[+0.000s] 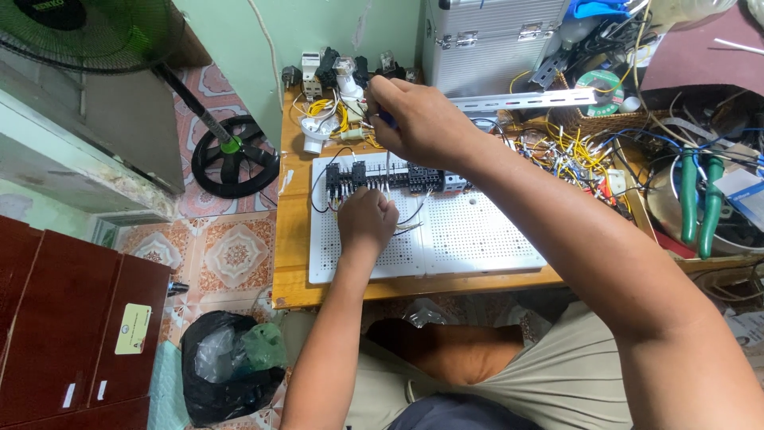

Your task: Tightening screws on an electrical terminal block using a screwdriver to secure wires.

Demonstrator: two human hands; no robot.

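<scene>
Both hands are busy on the wiring board, and each grip looks clenched. Left hand (367, 216) is curled into a loose fist right on the white perforated panel (477, 239), pinching thin wires (410, 219) that trail off to the right of the knuckles. Right hand (422, 119) is further back, above the row of black terminal blocks (390, 175), fingers closed round something with a blue handle (387, 118) poking out by the thumb; it's mostly hidden, so can't really say what tool it is.

The panel lies flat on a wooden table (293, 239), near its front edge, and the black blocks run in a line along the panel's far side. Behind that, at the far left of the table, there's a bunch of white and black electrical parts (326, 76) with yellow wire tangled in. To the right of the panel is a proper mess of yellow, blue and red wires (565, 151), then green-handled pliers (700, 203) at the far right. A silver metal case (493, 40) stands at the back, with a slotted metal rail (533, 99) lying in front of it.

On the floor to the left: a black fan (95, 32), a black rubbish bag (227, 366) and a dark red cabinet (72, 326).
</scene>
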